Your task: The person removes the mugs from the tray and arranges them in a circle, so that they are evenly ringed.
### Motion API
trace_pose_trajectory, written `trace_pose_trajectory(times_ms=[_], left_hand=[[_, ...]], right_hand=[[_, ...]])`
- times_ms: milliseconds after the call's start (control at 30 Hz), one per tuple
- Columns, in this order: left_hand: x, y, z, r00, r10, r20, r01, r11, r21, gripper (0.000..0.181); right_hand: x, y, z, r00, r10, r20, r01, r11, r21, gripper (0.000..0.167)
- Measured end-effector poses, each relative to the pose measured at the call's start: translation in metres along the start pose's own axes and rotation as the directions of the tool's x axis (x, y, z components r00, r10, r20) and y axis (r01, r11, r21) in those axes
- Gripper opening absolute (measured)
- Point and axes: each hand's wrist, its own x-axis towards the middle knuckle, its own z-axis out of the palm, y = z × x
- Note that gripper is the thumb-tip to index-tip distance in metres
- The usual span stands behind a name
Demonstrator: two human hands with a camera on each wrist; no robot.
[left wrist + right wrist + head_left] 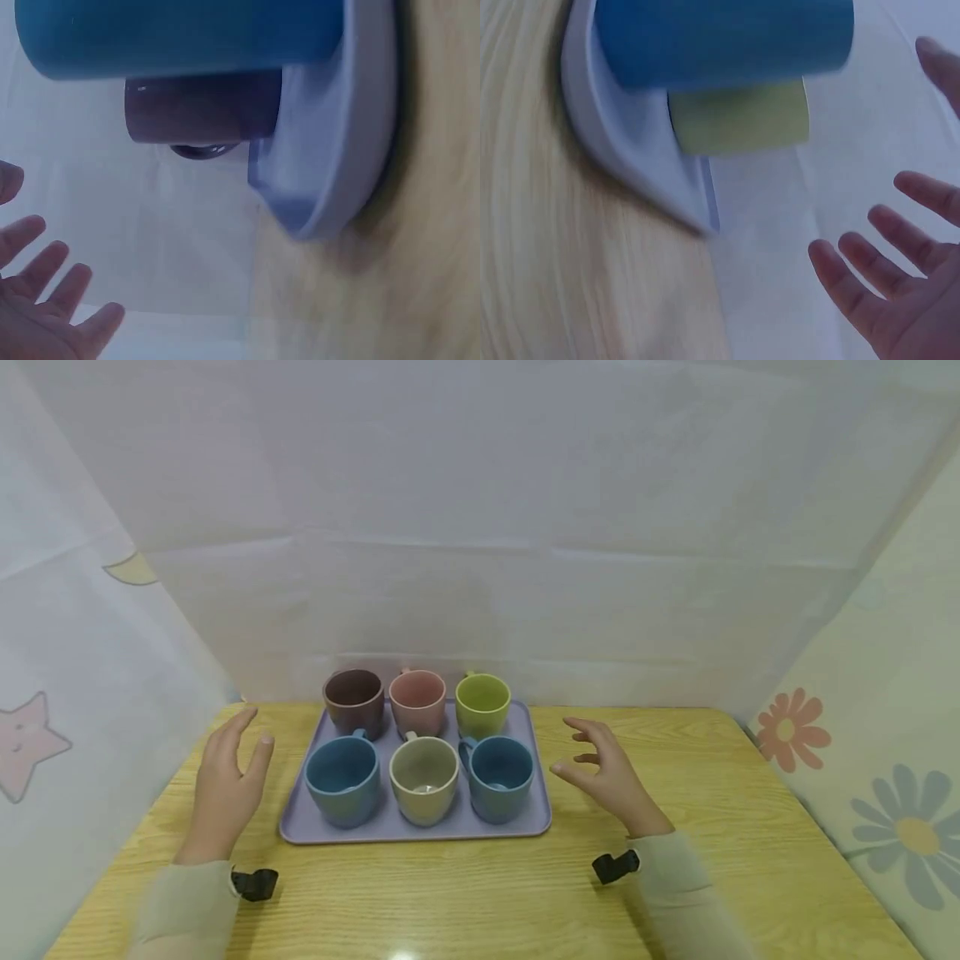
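Note:
A lavender tray (352, 835) lies on the table, bearing two rows of mugs. In its back row stand a dark brown mug (354, 703), a pink mug (417, 703) and a lime green mug (482, 706). The front row has a blue mug (343, 781), a cream mug (423, 781) and another blue mug (501, 779). My left hand (228, 777) is held apart from the tray's left side, fingers spread and holding nothing. Off the tray's right side, my right hand (611, 777) also holds nothing, its fingers apart in the right wrist view.
The wooden table (480, 893) extends in front of the tray and to both sides. Behind it hangs a white cloth backdrop (480, 568). Side cloths carry a pink star (30, 743) at left and flowers (917, 835) at right.

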Motion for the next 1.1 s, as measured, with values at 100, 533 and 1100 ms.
trace_pose_trajectory(times_ms=[100,533,1100], left_hand=[[-0.01,-0.001,0.006,0.995,-0.075,0.069,0.076,0.997,-0.007,0.06],[-0.016,-0.013,0.016,0.905,-0.207,0.373,0.237,0.971,-0.038,0.069],[-0.018,-0.031,0.019,0.831,-0.26,0.492,0.361,0.925,-0.12,0.074]], right_hand=[[0.002,-0.002,0.016,0.998,-0.042,0.05,0.035,0.992,0.12,0.075],[0.009,-0.001,0.059,0.978,0.018,0.209,-0.072,0.965,0.253,0.102],[0.014,-0.002,0.068,0.984,0.017,0.178,-0.071,0.95,0.305,0.095]])
